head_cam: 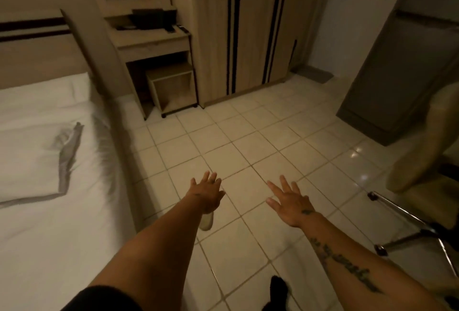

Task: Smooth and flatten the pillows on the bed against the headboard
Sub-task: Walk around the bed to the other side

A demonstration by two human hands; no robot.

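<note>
A: Where's the pillow (42, 92) from the bed (82, 223)?

B: At the bed's head, against the headboard (37, 45), long axis along it, up-left of both hands

A: Hands?

B: Left hand (205, 196) and right hand (289, 201) splayed, holding nothing, over the floor (248, 141) beside the bed; left nearer. A folded towel (37, 159) lies between

Two bare hands, left (206, 195) and right (289, 202), are showing at lower centre. One white pillow (42, 98) is lying upper left, one grey-edged white folded blanket (37, 159) below it, one striped wooden wardrobe (248, 32) standing at top centre.
</note>
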